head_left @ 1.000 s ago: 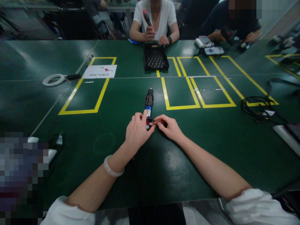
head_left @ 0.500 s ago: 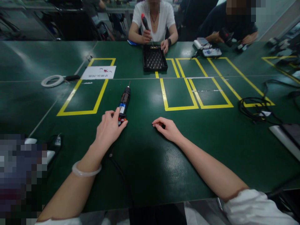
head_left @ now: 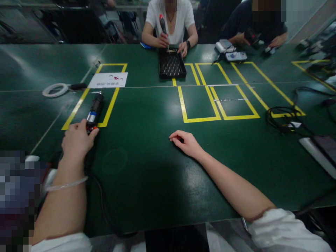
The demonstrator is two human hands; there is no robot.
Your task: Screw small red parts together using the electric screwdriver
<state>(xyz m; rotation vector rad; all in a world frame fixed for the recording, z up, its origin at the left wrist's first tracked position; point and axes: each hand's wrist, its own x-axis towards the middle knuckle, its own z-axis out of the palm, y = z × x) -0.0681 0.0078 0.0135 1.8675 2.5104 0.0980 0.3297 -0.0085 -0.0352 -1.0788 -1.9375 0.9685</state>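
One black cylindrical electric screwdriver [head_left: 95,108] lies on the green table [head_left: 147,154], far left; left hand [head_left: 77,140] fingers clamped on its rear end; right hand [head_left: 187,143] fingers curled together, empty; best handled low, black cord [head_left: 103,204] slack.

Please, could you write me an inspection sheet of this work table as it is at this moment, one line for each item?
Surface: green table marked with yellow tape lines.
Job's things: electric screwdriver lying across a yellow line.
Clutter: white sheet, white ring, black tray.
Hands: left hand closed on the screwdriver's rear end; right hand rests on the table, fingers curled; whether it holds anything cannot be told.
Cables: black cable runs from the left hand to the near edge; black coil at right.
Surroundings: person in white shirt opposite holds a tool over the tray; person in dark clothes alongside.
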